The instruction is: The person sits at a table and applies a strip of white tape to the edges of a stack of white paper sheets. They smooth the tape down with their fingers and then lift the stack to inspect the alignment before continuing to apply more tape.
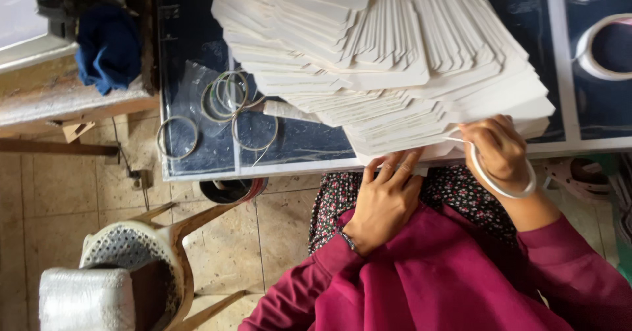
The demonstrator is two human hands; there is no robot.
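Nearest the camera, magenta sleeves (434, 278) and a dark floral garment (454, 189) were seen at the table edge. The left hand (385, 199) was laid flat, fingers extended and released, fingertips pressed against the lower edge of the fanned stack of white die-cut card blanks (395, 67); nothing was gripped by it. The right hand (497, 150) was curled at the stack's lower right corner, fingers pinched on what looked like a thin white strip (455, 139) led off a white tape roll (503, 179) worn around that wrist; whether a card edge was also pinched could not be told. The stack was set on the dark glass-topped table (197, 54), spread like a fan and overhanging the near edge slightly. Judged handling: single blanks light, stiff in plane, easily creased at the cut tabs; smooth faces, so sheets likely slide off each other. Best taken by an edge or corner, with the pile held down by the other hand. Left of the stack, several empty clear tape rings (227, 97) were lain on the table, one (178, 137) at its edge. On the floor, a white perforated basket-like container (122, 248) was seen with a white woven bundle (85, 298) lying across its rim; contents otherwise dark, not readable. Farther off, a blue cloth (108, 44) was draped on a wooden bench (59, 100), and a larger white tape roll (602, 48) was placed at the far right.
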